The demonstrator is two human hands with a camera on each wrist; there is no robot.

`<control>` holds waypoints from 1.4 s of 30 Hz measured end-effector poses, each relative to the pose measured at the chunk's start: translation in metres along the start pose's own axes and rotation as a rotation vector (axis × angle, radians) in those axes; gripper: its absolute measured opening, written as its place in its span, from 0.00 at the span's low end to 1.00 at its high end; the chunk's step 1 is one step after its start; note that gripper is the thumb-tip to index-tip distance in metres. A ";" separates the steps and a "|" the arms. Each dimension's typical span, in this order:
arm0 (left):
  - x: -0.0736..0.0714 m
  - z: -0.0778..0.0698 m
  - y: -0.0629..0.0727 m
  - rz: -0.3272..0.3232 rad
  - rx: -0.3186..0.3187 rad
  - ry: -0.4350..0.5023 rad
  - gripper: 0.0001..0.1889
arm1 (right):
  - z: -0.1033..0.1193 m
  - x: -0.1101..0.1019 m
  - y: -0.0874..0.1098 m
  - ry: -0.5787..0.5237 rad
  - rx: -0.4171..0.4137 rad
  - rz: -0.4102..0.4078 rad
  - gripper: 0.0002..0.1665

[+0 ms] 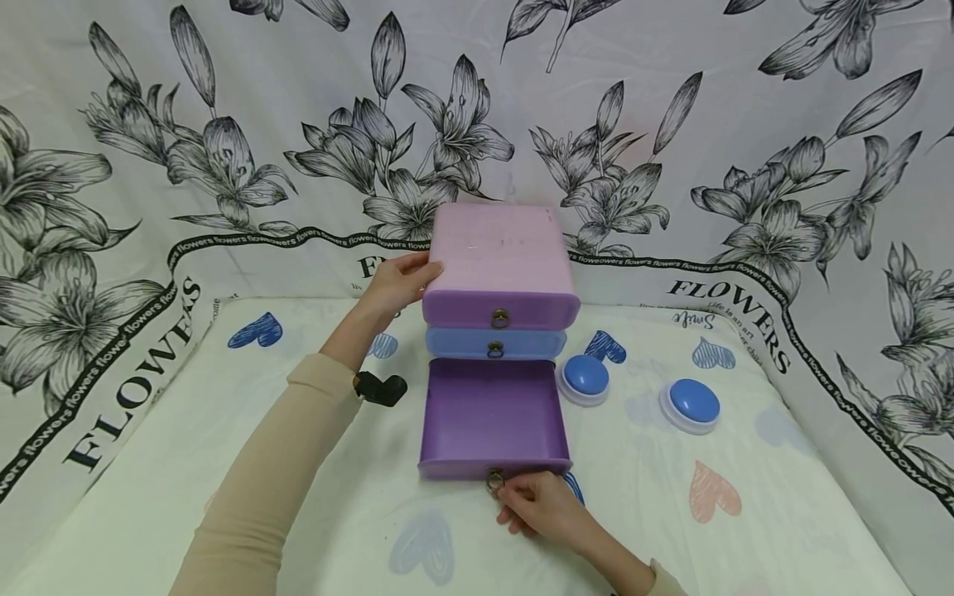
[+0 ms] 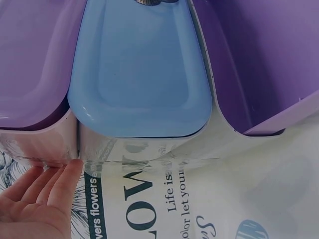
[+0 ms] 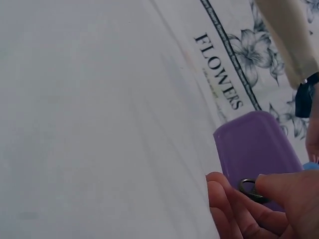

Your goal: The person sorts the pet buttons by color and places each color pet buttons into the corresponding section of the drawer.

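A small drawer unit (image 1: 499,248) with a pink top stands at the middle of the head view. Its top purple drawer (image 1: 462,310) and its blue drawer (image 1: 447,343) are closed. The bottom purple drawer (image 1: 492,414) is pulled far out, and nothing lies inside it. My right hand (image 1: 547,505) pinches the brass ring pull (image 3: 247,186) on that drawer's front between thumb and fingers. Against the upper left side of the unit rests my left hand (image 1: 402,285), its extended fingers (image 2: 45,184) touching the pink casing in the left wrist view.
To the right of the unit sit two blue push buttons on white bases, a nearer-in button (image 1: 586,376) beside the drawer and another button (image 1: 694,401) farther right. A white cloth (image 1: 335,513) with printed hearts covers the surface; a flower-printed curtain (image 1: 633,50) hangs behind.
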State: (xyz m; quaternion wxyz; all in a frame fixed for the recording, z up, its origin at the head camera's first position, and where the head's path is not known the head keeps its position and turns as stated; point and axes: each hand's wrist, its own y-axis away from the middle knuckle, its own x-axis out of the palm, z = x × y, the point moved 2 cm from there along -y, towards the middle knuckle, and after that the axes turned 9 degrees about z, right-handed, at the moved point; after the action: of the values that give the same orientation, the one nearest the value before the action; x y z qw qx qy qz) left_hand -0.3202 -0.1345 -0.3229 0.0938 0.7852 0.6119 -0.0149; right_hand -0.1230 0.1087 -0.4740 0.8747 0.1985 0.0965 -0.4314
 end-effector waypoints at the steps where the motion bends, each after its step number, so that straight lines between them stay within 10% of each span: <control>1: 0.000 0.000 0.000 -0.001 -0.001 0.000 0.32 | 0.000 -0.001 0.001 -0.008 0.001 0.008 0.14; 23: 0.000 0.000 -0.001 -0.002 0.005 0.005 0.32 | 0.031 -0.029 0.025 0.041 -0.249 0.102 0.15; 42: 0.001 0.000 0.000 0.004 0.004 0.012 0.32 | 0.029 -0.090 0.018 0.240 -0.359 -0.389 0.20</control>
State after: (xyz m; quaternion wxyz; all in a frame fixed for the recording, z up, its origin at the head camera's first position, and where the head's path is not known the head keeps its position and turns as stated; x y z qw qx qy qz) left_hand -0.3202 -0.1340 -0.3234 0.0884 0.7866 0.6110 -0.0114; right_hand -0.1633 0.1704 -0.4125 0.7790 0.0682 0.3103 -0.5405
